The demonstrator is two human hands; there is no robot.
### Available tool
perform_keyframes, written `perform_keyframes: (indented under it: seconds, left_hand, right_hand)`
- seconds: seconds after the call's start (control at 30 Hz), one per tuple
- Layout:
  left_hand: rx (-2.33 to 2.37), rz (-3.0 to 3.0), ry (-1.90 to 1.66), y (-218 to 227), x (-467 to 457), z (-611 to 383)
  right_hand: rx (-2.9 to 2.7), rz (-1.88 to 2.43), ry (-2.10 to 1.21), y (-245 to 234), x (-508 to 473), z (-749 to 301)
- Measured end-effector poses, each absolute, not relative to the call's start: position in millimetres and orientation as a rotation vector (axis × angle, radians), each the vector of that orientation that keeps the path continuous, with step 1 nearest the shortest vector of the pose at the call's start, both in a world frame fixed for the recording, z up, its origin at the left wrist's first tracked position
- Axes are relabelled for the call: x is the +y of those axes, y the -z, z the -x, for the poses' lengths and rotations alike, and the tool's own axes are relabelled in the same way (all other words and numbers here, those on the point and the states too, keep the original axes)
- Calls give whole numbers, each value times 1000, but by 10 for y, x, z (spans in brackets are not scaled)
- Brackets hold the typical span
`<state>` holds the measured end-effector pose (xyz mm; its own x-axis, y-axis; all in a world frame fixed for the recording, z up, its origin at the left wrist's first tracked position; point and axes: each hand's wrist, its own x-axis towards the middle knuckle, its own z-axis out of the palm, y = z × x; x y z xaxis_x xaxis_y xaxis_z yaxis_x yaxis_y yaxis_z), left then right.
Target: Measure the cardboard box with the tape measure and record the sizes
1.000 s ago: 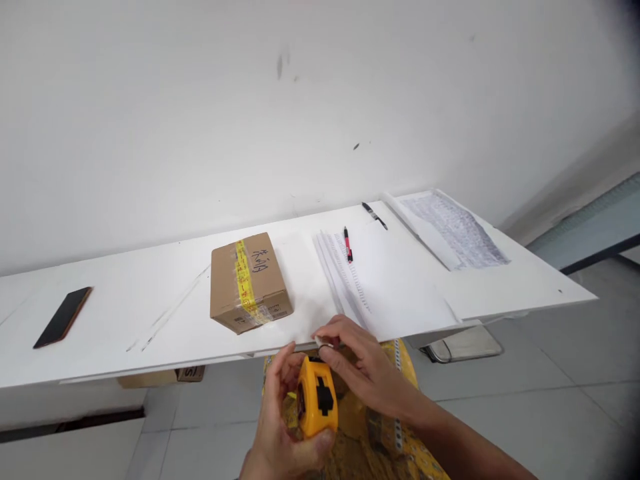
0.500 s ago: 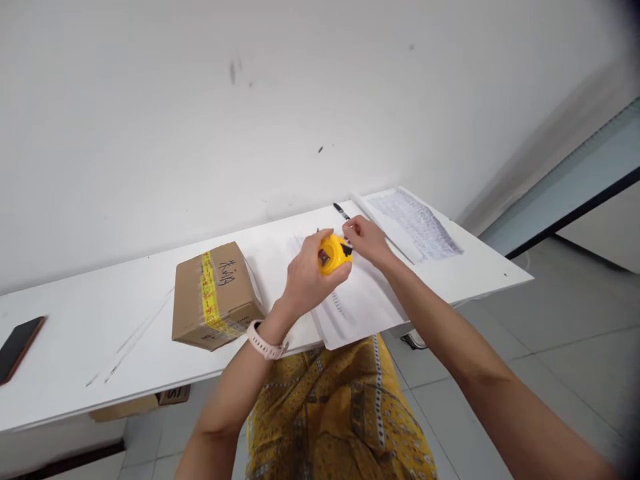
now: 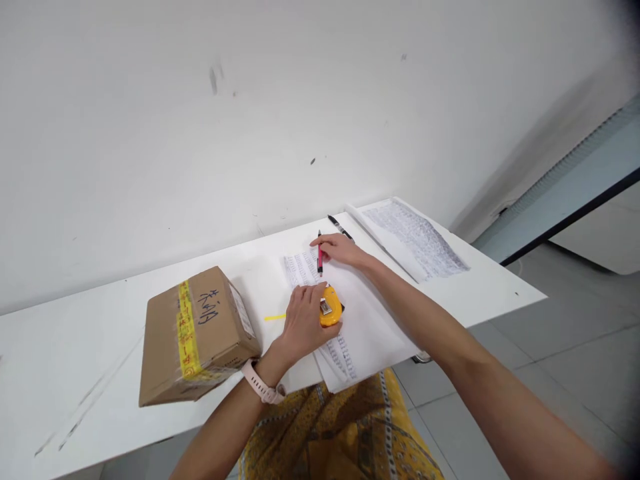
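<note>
Near the centre of the frame, our left hand is curled closed around the tape measure, over the papers. Just above, our right hand has bent fingers at the red pen; we cannot tell whether they grip it. The box sits lower left on the table.

The left hand hides part of the tape measure. At three o'clock, writing is too tiny to read. At eight, the table is cut off.
</note>
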<state>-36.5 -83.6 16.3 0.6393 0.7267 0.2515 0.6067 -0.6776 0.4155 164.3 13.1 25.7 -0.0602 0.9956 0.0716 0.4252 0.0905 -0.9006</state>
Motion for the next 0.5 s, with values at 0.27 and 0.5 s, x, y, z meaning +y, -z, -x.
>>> perform_keyframes:
  seconds: [0.27,0.5]
  left_hand:
    - [988,-2375,-512,-105,-770,447]
    - [944,-2364,-376,-112,-712,507]
  right_hand:
    - [-1116,1033,-1011,-212,105,-1608]
    - [-1115,1168,-1025,-56,26,-1402]
